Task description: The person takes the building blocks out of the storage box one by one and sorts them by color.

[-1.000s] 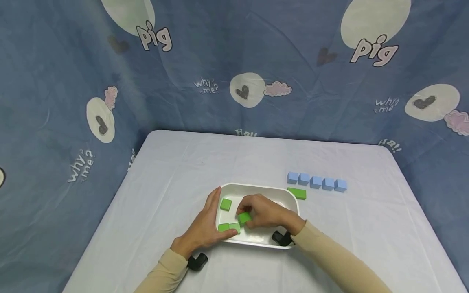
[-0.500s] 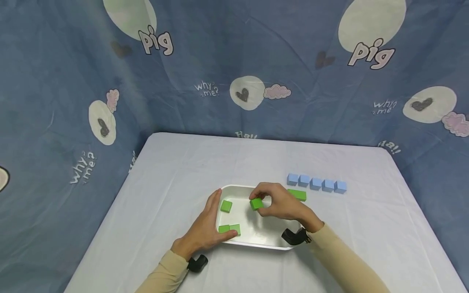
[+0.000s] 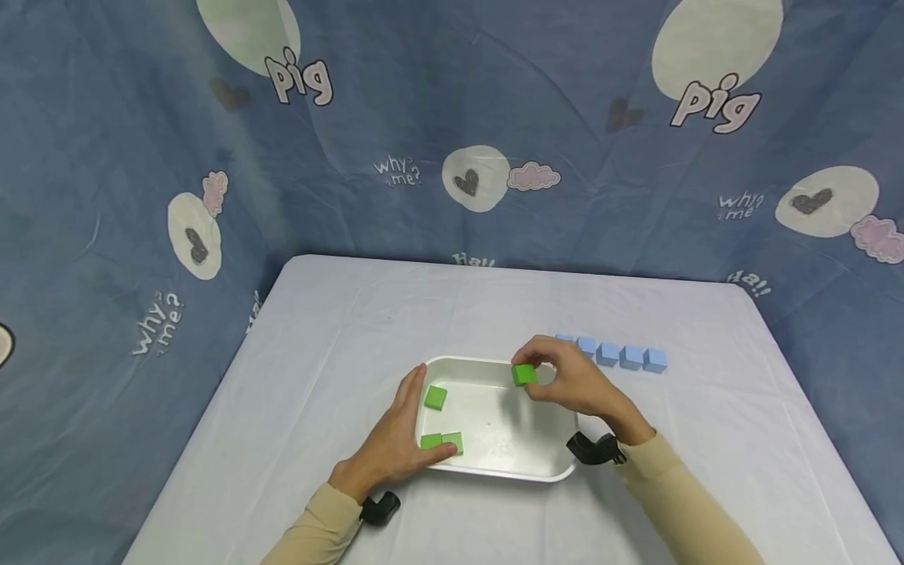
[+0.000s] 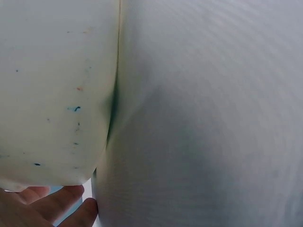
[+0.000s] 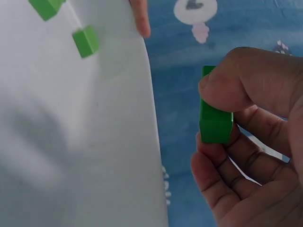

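A white plastic tray [image 3: 494,473] lies on the cloth, with three green blocks, such as this one [image 3: 435,398], at its left end. Along that end my left hand [image 3: 391,439] grips the tray, thumb over the near rim and fingers against the outer wall. My right hand [image 3: 581,383] pinches another green block [image 3: 524,375] between thumb and fingers, over the tray's far right part. In the right wrist view the held block [image 5: 216,131] shows as longer than wide. The left wrist view shows the tray's outside [image 4: 57,85] with fingertips [image 4: 71,191] at its edge.
Several light blue cubes [image 3: 632,358] stand in a row behind the tray to the right, the leftmost partly covered by my right hand. A white cloth [image 3: 339,329] covers the table. Blue printed fabric [image 3: 395,94] hangs behind and at the sides.
My right hand has carried the green block from the tray's middle up and right toward its far right corner, now covering the green block on the cloth there. My left hand stays put.
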A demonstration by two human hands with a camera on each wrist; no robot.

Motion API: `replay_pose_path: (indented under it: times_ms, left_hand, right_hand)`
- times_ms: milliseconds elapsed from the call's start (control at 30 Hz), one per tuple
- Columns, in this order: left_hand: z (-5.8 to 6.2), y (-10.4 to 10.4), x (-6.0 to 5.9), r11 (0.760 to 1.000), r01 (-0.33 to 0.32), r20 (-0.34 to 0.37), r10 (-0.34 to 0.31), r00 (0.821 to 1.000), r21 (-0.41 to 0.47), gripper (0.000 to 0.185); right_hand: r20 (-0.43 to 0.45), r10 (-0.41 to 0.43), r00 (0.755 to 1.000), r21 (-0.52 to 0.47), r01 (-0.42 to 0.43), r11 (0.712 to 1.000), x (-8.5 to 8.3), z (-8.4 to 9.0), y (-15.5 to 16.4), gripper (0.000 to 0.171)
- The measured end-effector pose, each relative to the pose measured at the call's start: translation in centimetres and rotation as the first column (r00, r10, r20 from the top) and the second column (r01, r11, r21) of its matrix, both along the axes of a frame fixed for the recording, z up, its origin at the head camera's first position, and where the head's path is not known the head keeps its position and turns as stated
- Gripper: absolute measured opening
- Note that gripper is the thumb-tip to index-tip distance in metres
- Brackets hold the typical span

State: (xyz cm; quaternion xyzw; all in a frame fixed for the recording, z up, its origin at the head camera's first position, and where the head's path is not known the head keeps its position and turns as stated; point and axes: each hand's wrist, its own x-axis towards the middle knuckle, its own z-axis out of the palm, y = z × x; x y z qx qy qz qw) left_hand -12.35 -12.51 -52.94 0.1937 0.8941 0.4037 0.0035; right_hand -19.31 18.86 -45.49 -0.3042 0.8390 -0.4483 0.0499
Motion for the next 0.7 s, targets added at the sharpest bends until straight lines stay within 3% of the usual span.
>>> replay_pose_path:
  times_ms: [267,700]
  left_hand:
    - [-0.1,0.0,0.0,1.000,0.001,0.002,-0.001,1.000,-0.001,0.126]
    - [0.2,0.2,0.0,1.000,-0.003,0.028,0.004,1.000,-0.019,0.127]
  right_hand:
    - [0.005,-0.086,0.996,-0.025,0.086,0.996,0.0,-0.1,3.0,0.035]
    - [-0.048,-0.188,0.981,0.050,0.191,0.980,0.2,-1.1,6.9,0.035]
